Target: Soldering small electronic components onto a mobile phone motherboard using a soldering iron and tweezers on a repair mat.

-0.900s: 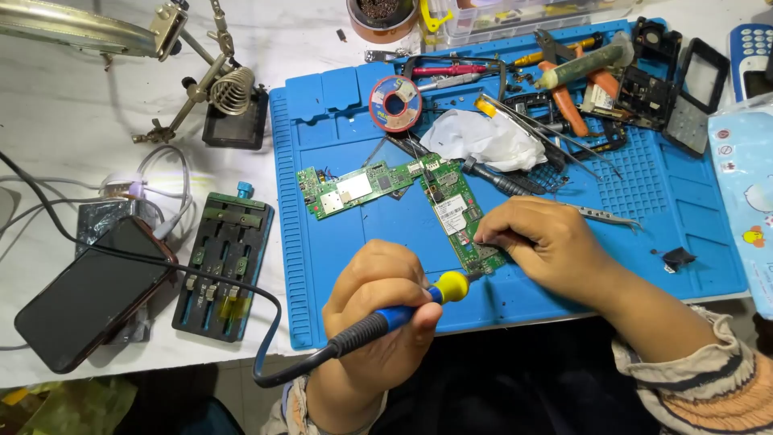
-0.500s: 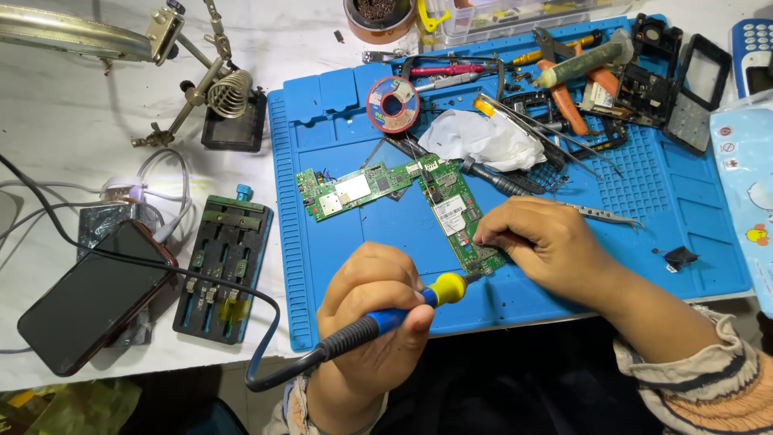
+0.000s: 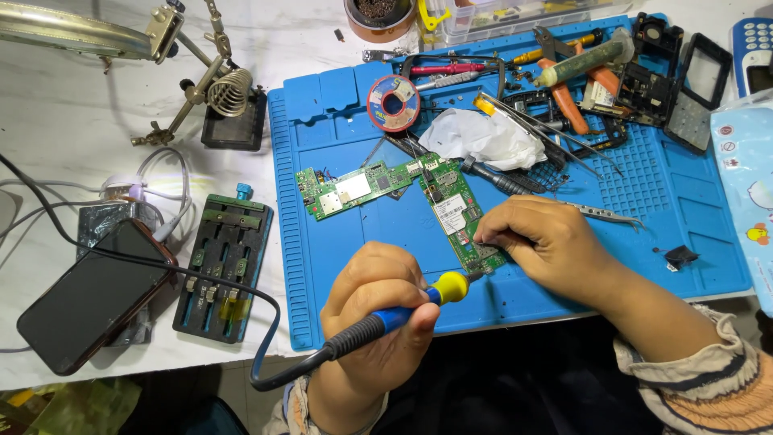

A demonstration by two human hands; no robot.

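Left hand (image 3: 378, 310) grip closed round soldering iron (image 3: 407, 310), tip on green circuit board (image 3: 463, 221) at frame centre, on blue mat (image 3: 338, 242); right hand (image 3: 543, 242) fingertips pinch board's lower edge

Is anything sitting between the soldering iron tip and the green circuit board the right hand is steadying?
Nothing visible does. The left hand holds the blue-and-yellow soldering iron, whose tip sits at the lower edge of the long green circuit board. The right hand presses on that end from the right, its fingers beside the tip, not across it.
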